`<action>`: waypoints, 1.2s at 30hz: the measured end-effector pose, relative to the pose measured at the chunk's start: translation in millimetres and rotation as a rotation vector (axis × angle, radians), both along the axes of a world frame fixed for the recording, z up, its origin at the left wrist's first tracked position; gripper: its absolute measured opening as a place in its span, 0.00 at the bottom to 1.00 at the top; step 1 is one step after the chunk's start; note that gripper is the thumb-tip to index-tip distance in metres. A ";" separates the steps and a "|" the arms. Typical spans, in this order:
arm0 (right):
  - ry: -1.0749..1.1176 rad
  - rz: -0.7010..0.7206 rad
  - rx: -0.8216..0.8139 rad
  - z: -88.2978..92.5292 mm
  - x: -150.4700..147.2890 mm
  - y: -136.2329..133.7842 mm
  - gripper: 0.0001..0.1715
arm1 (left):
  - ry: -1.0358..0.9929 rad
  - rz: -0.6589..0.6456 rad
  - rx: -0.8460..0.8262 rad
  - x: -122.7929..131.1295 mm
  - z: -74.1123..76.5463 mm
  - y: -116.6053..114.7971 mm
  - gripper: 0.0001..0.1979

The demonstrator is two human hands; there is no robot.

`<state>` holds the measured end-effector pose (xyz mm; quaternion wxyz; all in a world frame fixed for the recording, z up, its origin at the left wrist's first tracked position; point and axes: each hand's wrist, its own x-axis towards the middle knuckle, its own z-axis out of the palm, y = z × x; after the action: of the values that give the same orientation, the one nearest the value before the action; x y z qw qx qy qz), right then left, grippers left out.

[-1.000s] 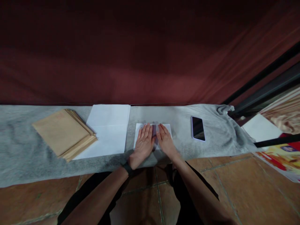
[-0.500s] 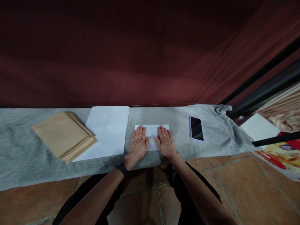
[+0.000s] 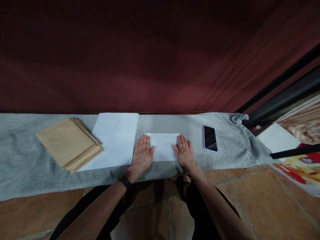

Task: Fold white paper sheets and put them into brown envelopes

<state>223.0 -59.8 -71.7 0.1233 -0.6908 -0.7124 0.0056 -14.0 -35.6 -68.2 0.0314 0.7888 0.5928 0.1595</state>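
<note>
A folded white sheet of paper [image 3: 163, 148] lies flat on the grey cloth between my hands. My left hand [image 3: 143, 151] rests palm down over its left edge, fingers stretched out and pointing away from me. Over the right edge lies my right hand [image 3: 184, 151], also flat, its thumb reaching in onto the paper. Neither hand grips anything. To the left of my left hand is a stack of larger white sheets [image 3: 115, 143], with a crease line across the top one.
Several brown paper envelopes [image 3: 66, 141] overlap the white stack's left side. A phone [image 3: 210, 138] in a pale purple case lies right of my hands. Grey cloth [image 3: 172, 123] covers the bench, with a dark red surface [image 3: 150, 83] behind. Black bars [image 3: 280, 83] stand at the right.
Both hands have slid outward over the paper, the left one leftward and the right one rightward, uncovering its middle. The paper, phone and envelopes stay where they were.
</note>
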 end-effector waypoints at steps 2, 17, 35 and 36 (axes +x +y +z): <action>-0.002 -0.022 0.007 0.9 2.3 -1.1 0.36 | -0.003 0.029 -0.006 -1.4 -0.2 0.2 0.33; 0.072 0.106 -0.027 10.5 -32.5 -6.3 0.33 | 0.041 -0.261 0.027 25.6 10.4 -30.3 0.35; 1.035 -0.415 -0.274 44.2 9.3 45.2 0.10 | 0.156 -0.535 -0.078 -9.5 27.0 -12.1 0.23; 1.106 -0.403 -0.289 45.5 9.3 44.0 0.09 | 0.148 -0.536 -0.061 -10.5 28.9 -10.9 0.23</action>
<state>232.2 -15.8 -26.2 0.3786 -0.7166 -0.3900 0.4371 -24.5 -46.5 -39.3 0.0528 0.9255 0.3685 0.0694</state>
